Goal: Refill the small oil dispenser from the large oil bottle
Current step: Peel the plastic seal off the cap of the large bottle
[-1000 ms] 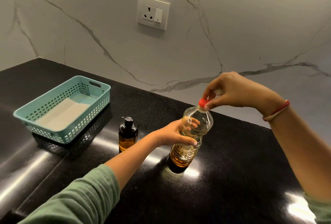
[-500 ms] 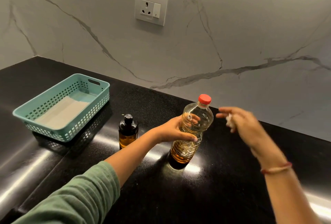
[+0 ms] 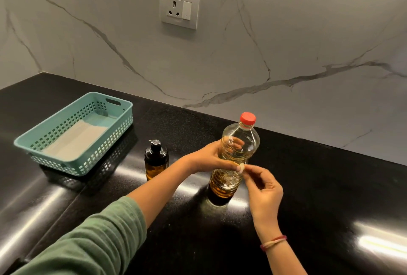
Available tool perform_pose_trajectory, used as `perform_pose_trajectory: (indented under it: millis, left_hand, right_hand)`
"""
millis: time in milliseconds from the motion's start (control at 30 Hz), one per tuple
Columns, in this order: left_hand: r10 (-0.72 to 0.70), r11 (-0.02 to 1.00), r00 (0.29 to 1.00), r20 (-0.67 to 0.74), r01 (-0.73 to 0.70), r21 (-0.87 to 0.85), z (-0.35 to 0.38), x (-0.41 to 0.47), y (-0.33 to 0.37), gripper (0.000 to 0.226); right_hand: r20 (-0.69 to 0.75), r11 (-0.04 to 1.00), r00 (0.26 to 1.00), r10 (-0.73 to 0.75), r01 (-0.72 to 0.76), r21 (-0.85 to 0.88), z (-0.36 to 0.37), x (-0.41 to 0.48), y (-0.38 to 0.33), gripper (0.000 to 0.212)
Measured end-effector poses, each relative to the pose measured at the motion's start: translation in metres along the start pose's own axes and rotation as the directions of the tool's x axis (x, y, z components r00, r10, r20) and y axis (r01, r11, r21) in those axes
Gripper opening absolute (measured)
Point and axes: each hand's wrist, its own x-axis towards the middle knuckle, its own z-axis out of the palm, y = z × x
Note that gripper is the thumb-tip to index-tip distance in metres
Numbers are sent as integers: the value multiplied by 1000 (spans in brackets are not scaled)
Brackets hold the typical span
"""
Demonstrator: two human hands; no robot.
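The large oil bottle [image 3: 226, 181] is seen upright on the black counter [image 3: 319, 186], with its red cap [image 3: 248, 118] in place on the neck and amber oil filling only its lower part. It is gripped round the middle by the left hand [image 3: 209, 157], the thumb laid across the front and the rest of the hand curled behind, partly visible through the clear plastic.

The right hand [image 3: 264, 191] is held just beside the bottle, on the near side. Its fingers [image 3: 255, 173] are drawn together in a pinch on a small white scrap [image 3: 241, 167], right at the tip of the left thumb (what the scrap is cannot be told).

The small dispenser [image 3: 156, 160], a dark amber bottle with a black pump top, is stood to the left of the large bottle, near it but not touching. It is touched by neither hand.

Further left a teal basket [image 3: 114, 107] is set on the counter, with something pale and flat laid in its bottom. A white socket [image 3: 179, 7] is mounted on the marble wall [image 3: 308, 43] behind. A green sleeve [image 3: 88, 241] is worn on the left arm and a red thread band [image 3: 273, 242] on the right wrist.
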Motion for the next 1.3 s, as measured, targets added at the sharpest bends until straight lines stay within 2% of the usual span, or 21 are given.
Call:
perform_pose_trajectory:
  millis: [200,333,400,500,567,667,800,933,1000,1067,1233,1300]
  left_hand:
    - [-20,1000,1000,6,20,3,0,0,1,54]
    - [-25,1000,1000,13,25,16,-1,1,1,55]
    - [-37,999,999,14,36,9,-1,2,0,57]
    - [-38,999,999,9,38,1,0,3,-2,58]
    - [-36,999,999,15,36,0,0,3,-1,56]
    - [-38,999,999,20,38,6,-1,3,-1,53]
    - [-38,999,999,11,38,1,-1,2,-1,52]
    - [-22,1000,1000,-3,22,7,1,4,-4,62]
    - [-23,1000,1000,-3,23,16,1,4,-4,67]
    - [-20,1000,1000,-7,20,23,1,4,-5,68]
    - [-23,1000,1000,-9,23,9,1,3,-5,59]
    - [-19,1000,1000,-15,19,6,2,3,-5,58]
  right_hand:
    - [127,986,988,-88,105,-131,2,-17,28,34]
    - [189,949,982,12,49,-311,2,-31,54,38]
    - [176,940,982,75,-10,-342,0,-35,58,41]
    - [27,970,998,65,-57,-235,-9,-22,46,42]
    - [-50,988,999,-22,14,-152,-16,0,29,33]
    - [2,994,997,-76,76,-77,-15,20,13,25]
    - [5,999,1000,-22,23,-35,-4,-1,23,20]
    - [40,985,993,107,-100,-142,10,-32,48,28]
    - [20,966,980,196,-190,-174,12,-36,60,24]
    - [-4,957,976,217,-213,-195,8,-34,65,24]
    - [-117,975,968,220,-217,41,1,1,33,27]
    - [-141,983,975,174,-162,90,2,13,19,29]
